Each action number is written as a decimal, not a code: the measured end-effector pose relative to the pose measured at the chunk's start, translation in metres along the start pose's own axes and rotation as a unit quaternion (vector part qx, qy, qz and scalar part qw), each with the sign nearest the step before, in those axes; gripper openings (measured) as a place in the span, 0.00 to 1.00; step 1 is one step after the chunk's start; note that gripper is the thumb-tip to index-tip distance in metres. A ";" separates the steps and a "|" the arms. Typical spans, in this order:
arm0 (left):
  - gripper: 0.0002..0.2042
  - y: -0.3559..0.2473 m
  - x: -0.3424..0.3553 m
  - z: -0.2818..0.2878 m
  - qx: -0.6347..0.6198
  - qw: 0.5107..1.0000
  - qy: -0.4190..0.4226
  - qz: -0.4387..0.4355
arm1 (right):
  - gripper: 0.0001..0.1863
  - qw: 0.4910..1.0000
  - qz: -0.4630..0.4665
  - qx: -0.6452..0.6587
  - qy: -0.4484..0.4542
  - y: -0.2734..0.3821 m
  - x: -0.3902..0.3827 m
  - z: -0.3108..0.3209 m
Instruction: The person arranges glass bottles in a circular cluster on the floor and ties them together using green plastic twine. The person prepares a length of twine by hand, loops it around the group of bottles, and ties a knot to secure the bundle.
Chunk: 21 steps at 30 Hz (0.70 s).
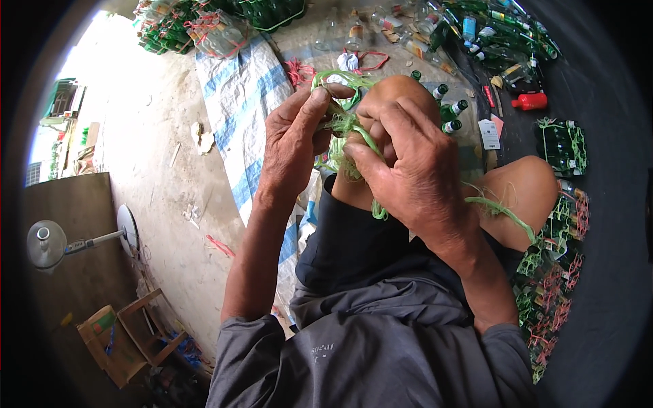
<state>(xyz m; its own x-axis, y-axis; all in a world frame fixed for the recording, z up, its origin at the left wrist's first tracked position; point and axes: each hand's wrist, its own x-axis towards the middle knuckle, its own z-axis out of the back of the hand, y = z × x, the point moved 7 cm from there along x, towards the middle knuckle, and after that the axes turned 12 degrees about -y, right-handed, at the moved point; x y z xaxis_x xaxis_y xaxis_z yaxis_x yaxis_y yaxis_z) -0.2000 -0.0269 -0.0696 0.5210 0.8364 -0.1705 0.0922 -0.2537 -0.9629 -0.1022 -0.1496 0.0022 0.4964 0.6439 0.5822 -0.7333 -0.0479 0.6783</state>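
Observation:
Light green plastic twine (345,124), frayed and bunched, runs between my two hands above my knee. My left hand (297,129) pinches one part of it between thumb and fingers, and a loop rises over the fingertips. On the other side, my right hand (411,160) is closed on the same twine, with its thumb against the curled fingers. A strand hangs below the right hand, and another piece of green cord lies across my right thigh. Just beyond the knee stand several green bottles (452,109), partly hidden by my hand.
A white and blue striped sheet (238,109) lies on the floor. Loose bottles (500,34) pile up at the far right; tied bottle bundles (551,285) line my right side. A red bottle (529,101) lies nearby. At left are a fan (47,245) and a cardboard box (112,347).

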 end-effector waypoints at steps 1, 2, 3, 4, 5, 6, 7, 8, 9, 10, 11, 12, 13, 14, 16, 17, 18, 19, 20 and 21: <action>0.16 -0.001 -0.001 0.000 -0.007 1.000 0.013 0.003 | 0.15 1.000 -0.002 0.011 -0.003 -0.001 -0.003 -0.001; 0.16 -0.001 -0.002 -0.001 -0.014 1.000 0.027 0.007 | 0.14 1.000 -0.004 0.023 -0.007 -0.002 -0.005 -0.002; 0.16 0.000 -0.003 0.001 -0.014 1.000 0.027 0.007 | 0.14 1.000 -0.004 0.023 -0.007 -0.002 -0.008 -0.002; 0.15 0.002 -0.004 0.001 -0.026 0.999 0.033 0.010 | 0.13 1.000 -0.002 0.027 0.000 -0.002 -0.010 -0.002; 0.15 0.004 -0.004 0.001 -0.037 0.998 0.039 0.013 | 0.13 0.999 0.001 0.031 0.006 -0.002 -0.013 -0.004; 0.15 0.004 -0.006 0.001 -0.037 0.998 0.039 0.012 | 0.13 0.999 0.001 0.032 0.006 -0.003 -0.014 -0.006; 0.15 0.003 -0.009 0.001 -0.011 1.000 0.028 0.001 | 0.12 1.000 0.014 0.026 -0.006 -0.001 -0.017 -0.005; 0.17 0.003 -0.012 0.000 0.015 1.000 0.017 -0.011 | 0.11 0.999 0.026 0.021 -0.018 0.000 -0.019 -0.005; 0.17 0.003 -0.013 0.000 -0.030 0.999 0.006 -0.014 | 0.12 0.999 0.035 0.021 -0.015 0.000 -0.021 -0.006; 0.17 0.003 -0.014 0.001 -0.029 0.999 0.007 -0.014 | 0.12 0.999 0.035 0.021 -0.016 0.000 -0.023 -0.006; 0.17 0.003 -0.015 0.001 -0.034 0.999 0.017 -0.018 | 0.12 0.999 0.035 0.024 -0.016 0.001 -0.025 -0.006; 0.17 0.003 -0.016 0.002 -0.038 0.999 0.028 -0.023 | 0.12 0.999 0.036 0.027 -0.017 0.001 -0.026 -0.006; 0.18 0.005 -0.015 0.004 -0.047 0.998 0.024 -0.020 | 0.10 0.998 0.039 0.047 -0.015 0.001 -0.025 -0.005; 0.18 0.006 -0.015 0.006 -0.046 0.998 0.024 -0.019 | 0.10 0.998 0.039 0.047 -0.014 0.002 -0.026 -0.003; 0.18 0.010 -0.017 0.011 -0.057 0.998 0.011 0.010 | 0.07 0.997 0.001 0.076 0.007 0.000 -0.026 0.000; 0.18 0.011 -0.017 0.013 -0.057 0.998 0.011 0.010 | 0.04 0.996 0.011 0.089 -0.009 0.000 -0.022 0.004; 0.18 0.012 -0.018 0.015 -0.058 0.998 0.011 0.013 | 0.04 0.997 -0.001 0.083 -0.006 -0.001 -0.018 0.007; 0.19 0.013 -0.018 0.015 -0.060 0.998 0.013 0.017 | 0.04 0.997 -0.003 0.078 -0.017 -0.006 -0.016 0.009; 0.19 0.014 -0.018 0.012 -0.060 0.998 0.014 0.018 | 0.04 0.997 -0.005 0.073 -0.029 -0.010 -0.014 0.011; 0.18 0.013 -0.020 0.008 -0.076 0.997 0.016 0.011 | 0.04 0.997 -0.005 0.072 -0.029 -0.012 -0.014 0.012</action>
<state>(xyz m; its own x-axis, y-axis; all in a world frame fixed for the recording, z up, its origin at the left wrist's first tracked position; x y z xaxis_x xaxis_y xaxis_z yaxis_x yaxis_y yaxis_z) -0.2158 -0.0428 -0.0803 0.5514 0.8140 -0.1826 0.2057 -0.3447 -0.9159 -0.0947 -0.1674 -0.0084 0.5327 0.5999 0.5970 -0.6558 -0.1533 0.7392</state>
